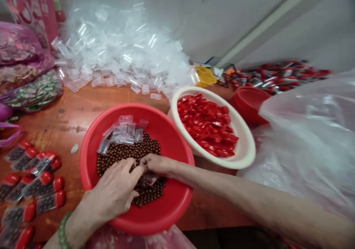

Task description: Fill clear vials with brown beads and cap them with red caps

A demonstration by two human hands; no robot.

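Observation:
A red bowl (169, 138) sits in front of me, holding small dark brown beads (124, 152) and a few clear plastic tubes (123, 132). My left hand (116, 191) rests in the beads with its fingers curled down. My right hand (155, 165) meets it from the right, fingers pinched in the beads around something dark that I cannot make out. A green bead bracelet (63, 230) is on my left wrist.
A white bowl (244, 145) of red caps (208, 125) stands right of the red bowl. Filled red-capped tubes (41, 182) lie at the left on the wooden table (69, 112). A heap of clear tubes (122, 49) fills the back. A clear plastic bag (310, 138) bulges at the right.

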